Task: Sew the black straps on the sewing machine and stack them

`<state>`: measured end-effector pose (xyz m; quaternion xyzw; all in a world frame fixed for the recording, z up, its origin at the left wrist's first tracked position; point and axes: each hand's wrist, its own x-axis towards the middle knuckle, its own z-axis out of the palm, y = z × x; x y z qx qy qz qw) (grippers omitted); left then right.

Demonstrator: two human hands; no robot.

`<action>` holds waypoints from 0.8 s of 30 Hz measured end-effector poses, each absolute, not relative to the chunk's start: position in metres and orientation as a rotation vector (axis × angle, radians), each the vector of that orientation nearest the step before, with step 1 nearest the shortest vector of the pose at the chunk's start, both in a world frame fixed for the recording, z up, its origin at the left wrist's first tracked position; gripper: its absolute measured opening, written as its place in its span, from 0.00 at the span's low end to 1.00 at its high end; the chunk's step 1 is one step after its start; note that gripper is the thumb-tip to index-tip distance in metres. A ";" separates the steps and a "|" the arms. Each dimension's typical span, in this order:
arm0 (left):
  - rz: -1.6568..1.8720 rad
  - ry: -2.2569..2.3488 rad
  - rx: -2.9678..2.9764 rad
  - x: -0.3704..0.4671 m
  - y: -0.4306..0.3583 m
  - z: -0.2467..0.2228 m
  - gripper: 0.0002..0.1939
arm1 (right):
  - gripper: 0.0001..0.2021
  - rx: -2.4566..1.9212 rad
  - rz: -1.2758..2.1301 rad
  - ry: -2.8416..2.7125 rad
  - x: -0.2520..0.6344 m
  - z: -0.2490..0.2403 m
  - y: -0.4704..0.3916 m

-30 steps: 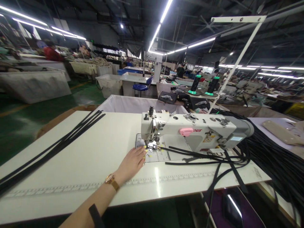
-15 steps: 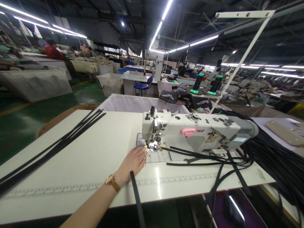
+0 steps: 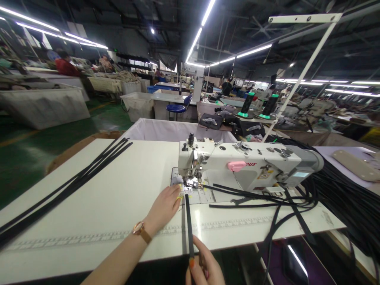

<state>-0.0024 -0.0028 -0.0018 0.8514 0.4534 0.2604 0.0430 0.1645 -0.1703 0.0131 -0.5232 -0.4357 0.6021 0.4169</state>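
Now the right hand [image 3: 211, 271] is in view at the near edge of the table [image 3: 133, 174], with a single black strip [image 3: 189, 225] in its grip. Half a second back only the strip shows, its tip overlapping the left wrist; it now stands farther right and higher, clear of the left forearm. The tip lies over the front part of the needle plate [image 3: 196, 198], short of the presser foot [image 3: 192, 183] and apart from it. My reading: the strip is being lined up with the sewing machine [image 3: 219, 158], with nothing under the foot from this piece so far.

Right hand: low, thumb and fingers pinching the strip near the table edge, index finger extended along its side. Strip runs away from the body, nearly straight, leaning slightly left. Shadow beside it suggests it is lifted off the surface; whether the tip touches the plate, cannot tell.

Left hand [image 3: 164, 202]: palm down, fingers extended together, fingertips just left of the foot, a touch farther from it than half a second ago. No clasp seen; anything small beneath the fingertips is hidden. Forearm slants in from lower left, watch [image 3: 138, 227] at the wrist, crossing the printed ruler [image 3: 231, 224].
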 end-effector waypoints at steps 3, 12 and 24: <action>0.880 1.396 2.566 -0.004 -0.003 -0.001 0.18 | 0.41 -1.269 1.439 -1.174 0.161 0.010 -0.152; 0.779 1.285 2.712 -0.003 -0.005 -0.001 0.18 | 0.21 -1.215 1.541 -1.111 0.157 0.033 -0.119; 0.598 1.350 2.742 0.000 -0.002 0.003 0.20 | 0.09 -1.331 1.492 -1.189 0.156 0.042 -0.096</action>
